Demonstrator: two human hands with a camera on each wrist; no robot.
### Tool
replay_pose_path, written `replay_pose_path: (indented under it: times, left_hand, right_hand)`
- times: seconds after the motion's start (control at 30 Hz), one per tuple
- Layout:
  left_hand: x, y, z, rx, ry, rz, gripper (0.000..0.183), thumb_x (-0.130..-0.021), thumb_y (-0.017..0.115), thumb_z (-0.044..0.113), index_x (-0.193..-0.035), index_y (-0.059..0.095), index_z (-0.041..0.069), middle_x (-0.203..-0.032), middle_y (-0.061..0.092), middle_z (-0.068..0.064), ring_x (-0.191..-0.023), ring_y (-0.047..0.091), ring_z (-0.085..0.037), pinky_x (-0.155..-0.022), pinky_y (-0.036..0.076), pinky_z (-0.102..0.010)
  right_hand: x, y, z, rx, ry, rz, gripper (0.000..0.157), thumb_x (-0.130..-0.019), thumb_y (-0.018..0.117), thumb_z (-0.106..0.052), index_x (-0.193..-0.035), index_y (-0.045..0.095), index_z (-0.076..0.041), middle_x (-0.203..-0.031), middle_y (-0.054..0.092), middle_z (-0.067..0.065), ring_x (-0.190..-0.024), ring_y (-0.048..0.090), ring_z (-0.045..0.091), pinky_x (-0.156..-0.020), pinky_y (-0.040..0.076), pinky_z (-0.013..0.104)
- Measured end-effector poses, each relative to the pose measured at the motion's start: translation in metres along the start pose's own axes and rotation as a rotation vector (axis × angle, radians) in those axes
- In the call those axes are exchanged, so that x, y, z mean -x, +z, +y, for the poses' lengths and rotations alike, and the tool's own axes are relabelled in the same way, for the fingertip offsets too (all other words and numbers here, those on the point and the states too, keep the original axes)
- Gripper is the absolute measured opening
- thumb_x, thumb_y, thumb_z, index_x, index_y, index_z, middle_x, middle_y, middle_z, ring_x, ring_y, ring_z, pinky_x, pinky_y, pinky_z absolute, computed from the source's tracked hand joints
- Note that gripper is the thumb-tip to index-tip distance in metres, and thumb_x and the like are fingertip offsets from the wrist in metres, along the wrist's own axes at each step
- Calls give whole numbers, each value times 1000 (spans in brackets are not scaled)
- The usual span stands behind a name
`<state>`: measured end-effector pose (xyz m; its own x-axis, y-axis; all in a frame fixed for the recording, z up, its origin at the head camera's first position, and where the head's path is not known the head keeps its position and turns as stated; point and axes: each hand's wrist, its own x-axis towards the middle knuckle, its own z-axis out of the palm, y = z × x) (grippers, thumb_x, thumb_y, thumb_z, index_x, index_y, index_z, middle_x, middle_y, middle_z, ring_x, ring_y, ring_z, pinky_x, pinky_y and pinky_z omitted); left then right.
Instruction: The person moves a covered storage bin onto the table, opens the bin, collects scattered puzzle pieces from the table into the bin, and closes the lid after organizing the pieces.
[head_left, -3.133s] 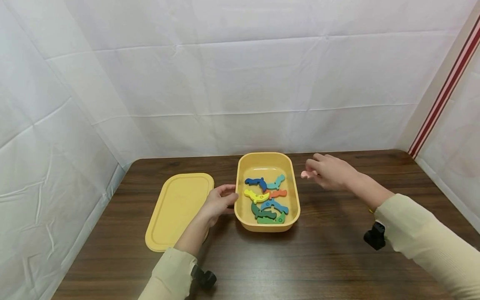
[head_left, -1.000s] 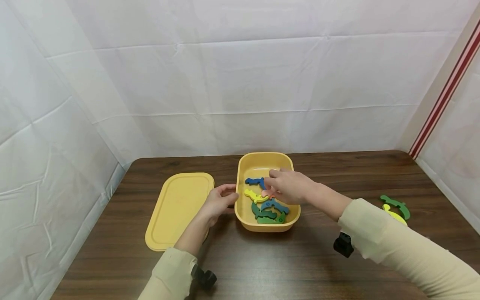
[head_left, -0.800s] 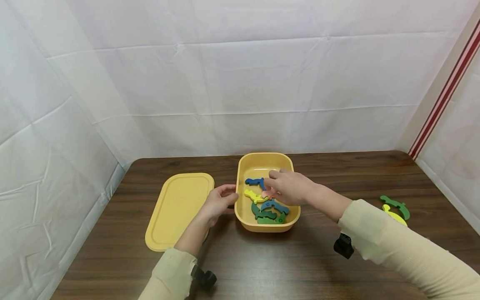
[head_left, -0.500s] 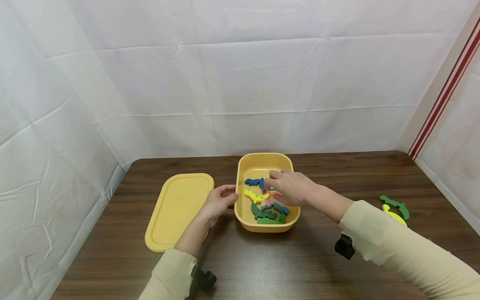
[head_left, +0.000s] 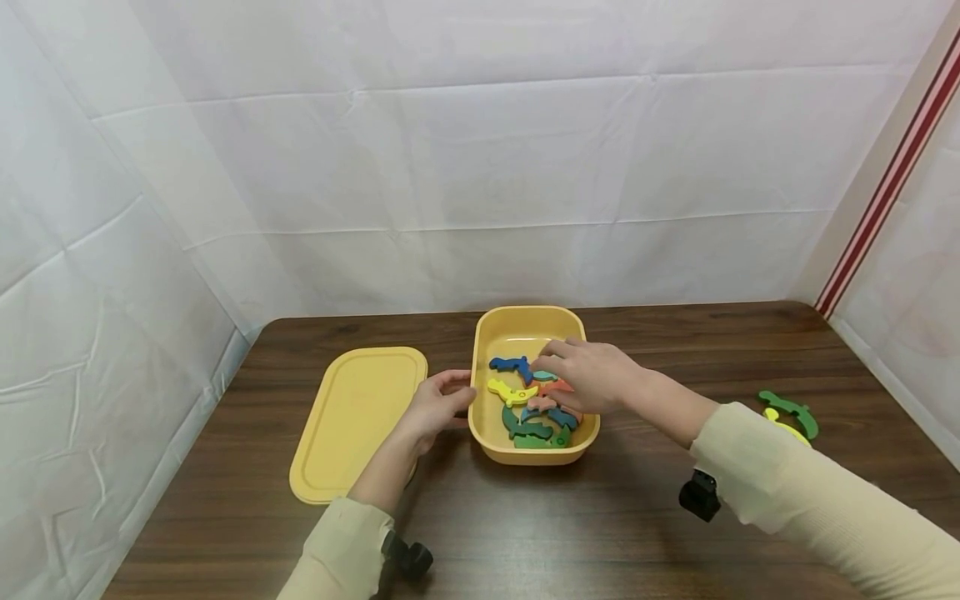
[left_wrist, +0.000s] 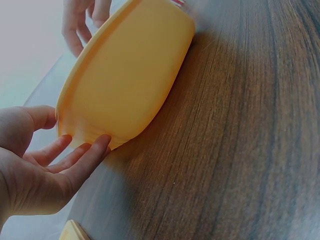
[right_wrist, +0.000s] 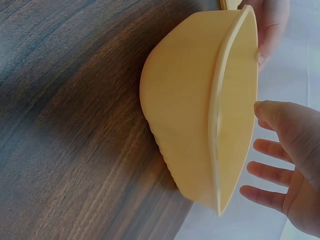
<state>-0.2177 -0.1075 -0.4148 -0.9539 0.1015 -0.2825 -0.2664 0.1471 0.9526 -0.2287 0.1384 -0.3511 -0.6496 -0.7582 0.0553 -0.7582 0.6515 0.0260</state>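
Observation:
A yellow plastic box [head_left: 534, 457] holds several flat, curved, animal-shaped toy pieces. Among them are a yellow piece [head_left: 513, 392], a dark blue piece [head_left: 512, 365], a dark green piece [head_left: 527, 427] and a pink piece [head_left: 540, 403] lying near the middle. My right hand [head_left: 588, 375] is over the box's right side, fingers pointing down and apart; the right wrist view shows nothing between thumb and fingers. Part of the orange piece [head_left: 555, 386] is hidden behind it. My left hand [head_left: 438, 406] touches the box's left wall with its fingertips, loosely spread in the left wrist view.
A yellow lid [head_left: 360, 425] lies flat left of the box, partly behind the left forearm. At the table's right are a green piece [head_left: 790, 412] and a yellow piece partly covered by the right sleeve [head_left: 810, 475]. White cloth [head_left: 480, 167] hangs behind the table.
My right hand has carried the pink piece from right of the box into it and let it go; the fingers have since lifted slightly and moved right. My left hand has stayed put.

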Motion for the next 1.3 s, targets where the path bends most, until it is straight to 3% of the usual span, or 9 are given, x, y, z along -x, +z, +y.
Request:
replay_pose_path:
  times: [0.3,0.47,0.73,0.97,1.3]
  left_hand:
    - [-1,0,0,3,3,-3,39,-90,56,12,-127,50,3,-119,57,-18,-95,63,-25,-73,56,-39]
    - [0,-1,-1,2,3,-7,39,-90,56,12,-127,49,3,-119,57,-19,-94,63,-25,-72,56,-39]
    - [1,-1,2,0,1,-6,39,-90,56,11,-128,50,4,-120,56,-19,-96,63,-27,-72,56,-38]
    - [0,-1,2,2,6,-10,38,-90,55,11,-127,50,3,-120,57,-20,-96,63,-27,-72,56,-38]
    - [0,-1,1,4,6,-5,39,-90,56,11,-128,49,3,-120,56,-20,-95,63,-27,-72,56,-38]
  right_hand:
    - [11,1,1,-6,28,0,41,-84,64,-36,-121,58,-19,-121,56,3,-108,54,24,-81,53,39]
    - [22,2,5,9,1,83,39,-82,67,-34,-117,61,-17,-116,59,4,-101,57,22,-78,54,37]
    - [35,2,16,71,-1,141,37,-78,72,-28,-112,63,-16,-108,61,4,-92,59,22,-72,54,34]
    - [51,8,28,78,-21,272,33,-75,75,-25,-105,65,-15,-96,62,1,-81,58,17,-64,52,29]
    - [87,13,43,62,57,266,30,-76,74,-23,-104,64,-16,-96,61,-1,-79,59,16,-60,52,30]
